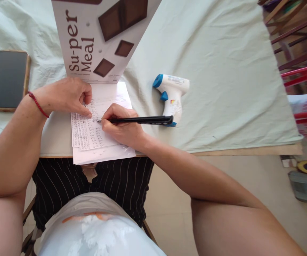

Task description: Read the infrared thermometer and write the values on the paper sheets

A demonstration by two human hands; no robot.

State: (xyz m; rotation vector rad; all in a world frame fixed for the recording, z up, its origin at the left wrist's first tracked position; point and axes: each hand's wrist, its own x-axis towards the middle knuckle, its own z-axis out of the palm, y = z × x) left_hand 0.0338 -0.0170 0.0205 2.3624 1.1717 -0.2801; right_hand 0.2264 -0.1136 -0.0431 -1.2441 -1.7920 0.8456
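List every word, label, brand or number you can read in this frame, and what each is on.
"Su-per Meal": on the white printed panel; its finer print is too small to read.
Handwriting on the papers: too small to read.
Print on the white-and-blue device: too small to read.

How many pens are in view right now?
1: a slender black pen, in the right hand, its tip at the handwritten white paper sheets. Others could be hidden by the white-and-brown printed panel.

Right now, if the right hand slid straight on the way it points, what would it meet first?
Probably the left hand, which lies just beyond the writing tip of the pen, though their relative heights are unclear.
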